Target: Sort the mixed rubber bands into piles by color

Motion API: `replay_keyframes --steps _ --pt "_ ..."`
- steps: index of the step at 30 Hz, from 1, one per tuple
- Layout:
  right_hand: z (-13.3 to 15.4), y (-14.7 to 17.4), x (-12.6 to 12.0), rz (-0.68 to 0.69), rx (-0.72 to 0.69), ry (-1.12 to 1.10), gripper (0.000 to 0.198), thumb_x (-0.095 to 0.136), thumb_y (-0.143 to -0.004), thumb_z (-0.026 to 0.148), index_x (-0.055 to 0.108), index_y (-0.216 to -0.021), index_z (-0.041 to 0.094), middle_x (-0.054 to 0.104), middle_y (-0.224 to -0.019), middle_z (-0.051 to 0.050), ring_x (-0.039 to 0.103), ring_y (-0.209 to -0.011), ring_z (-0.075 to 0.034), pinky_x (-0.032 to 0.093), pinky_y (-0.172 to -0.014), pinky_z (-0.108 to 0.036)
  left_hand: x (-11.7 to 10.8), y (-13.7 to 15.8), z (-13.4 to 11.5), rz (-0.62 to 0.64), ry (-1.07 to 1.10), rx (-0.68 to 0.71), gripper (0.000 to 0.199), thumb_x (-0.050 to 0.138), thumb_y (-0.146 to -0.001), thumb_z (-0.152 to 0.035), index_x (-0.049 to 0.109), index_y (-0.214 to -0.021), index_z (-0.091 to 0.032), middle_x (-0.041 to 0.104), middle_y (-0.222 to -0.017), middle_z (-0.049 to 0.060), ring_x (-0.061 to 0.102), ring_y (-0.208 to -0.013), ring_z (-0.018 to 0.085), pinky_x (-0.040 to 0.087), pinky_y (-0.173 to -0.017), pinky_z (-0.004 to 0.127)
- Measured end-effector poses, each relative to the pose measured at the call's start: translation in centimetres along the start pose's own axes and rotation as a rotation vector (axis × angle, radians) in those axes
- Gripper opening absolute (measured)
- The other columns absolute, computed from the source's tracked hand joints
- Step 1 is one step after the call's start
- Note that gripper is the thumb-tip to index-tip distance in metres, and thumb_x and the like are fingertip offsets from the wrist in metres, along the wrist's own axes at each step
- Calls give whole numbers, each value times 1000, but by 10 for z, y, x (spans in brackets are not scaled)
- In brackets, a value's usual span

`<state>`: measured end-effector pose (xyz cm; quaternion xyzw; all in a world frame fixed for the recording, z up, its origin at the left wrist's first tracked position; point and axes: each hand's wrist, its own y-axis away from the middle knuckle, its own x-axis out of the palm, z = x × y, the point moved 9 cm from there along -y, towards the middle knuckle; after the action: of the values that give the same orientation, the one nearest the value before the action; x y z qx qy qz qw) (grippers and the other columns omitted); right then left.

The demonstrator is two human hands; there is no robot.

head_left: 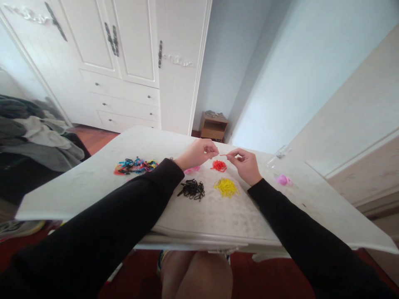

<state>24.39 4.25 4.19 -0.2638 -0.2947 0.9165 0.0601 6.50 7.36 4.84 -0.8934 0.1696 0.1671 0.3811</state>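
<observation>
A thin red rubber band (222, 155) spans the small gap between my two hands, just above the red pile. My left hand (203, 149) pinches toward its left end, and my right hand (245, 164) has thumb and finger closed on the other. Small elastic bands lie in heaps below: a red pile (219, 166), a yellow pile (226, 187), a black pile (192, 189) and a pink pile (192, 170) partly hidden by my left hand. To the left, a mixed-colour pile (134, 166) is partly behind my left sleeve.
On the white table (205, 220), a clear plastic container (279, 157) lies at the right with a purple-pink item (283, 180) near it. Beyond stand a white wardrobe (131, 50) and a small wooden cabinet (214, 126). Clothes (40, 133) are heaped at the left.
</observation>
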Motion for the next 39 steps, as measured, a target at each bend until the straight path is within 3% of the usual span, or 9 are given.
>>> replay_keyframes --steps 5,11,21,28,31,35,39 --pt "-12 -3 -1 69 20 45 23 73 -81 41 75 -80 18 75 -81 -4 62 -71 -16 44 -62 -30 -4 1 5 -41 68 -40 8 71 -84 -19 76 -87 -14 71 -73 4 64 -63 12 51 -63 25" --pt "-20 -4 9 186 11 96 24 76 -80 42 77 -83 18 75 -82 -4 62 -74 -17 44 -63 -29 3 4 12 -7 181 -113 37 72 -84 -17 67 -121 -14 73 -80 3 68 -59 12 52 -57 22" --pt "-21 -4 13 212 23 138 28 77 -80 46 76 -80 18 75 -82 -5 60 -70 -16 44 -62 -29 5 5 1 13 175 -94 34 75 -80 -15 66 -113 -13 76 -80 5 69 -60 12 51 -57 22" --pt "5 -1 7 154 -79 26 26 76 -83 45 76 -96 22 72 -85 -3 64 -79 -17 49 -70 -31 12 6 -1 64 142 -60 34 76 -82 -20 66 -114 -13 76 -79 4 68 -60 12 51 -58 22" --pt "13 1 8 155 -116 -7 25 75 -85 43 75 -100 24 72 -88 -3 65 -81 -18 50 -70 -32 14 5 -4 79 126 -43 23 75 -82 -19 68 -103 -13 75 -76 3 68 -60 11 51 -60 22" --pt "15 2 10 170 -132 -10 21 73 -88 42 77 -98 25 72 -90 -3 65 -83 -18 49 -69 -32 15 4 -8 92 114 -27 8 74 -80 -16 70 -87 -13 74 -73 4 66 -59 11 50 -59 22" --pt "17 2 9 164 -142 24 20 73 -88 45 77 -90 25 71 -90 -4 64 -82 -19 49 -67 -32 15 5 -11 99 41 -17 13 72 -81 -16 75 -93 -14 74 -71 3 67 -61 12 51 -61 23"
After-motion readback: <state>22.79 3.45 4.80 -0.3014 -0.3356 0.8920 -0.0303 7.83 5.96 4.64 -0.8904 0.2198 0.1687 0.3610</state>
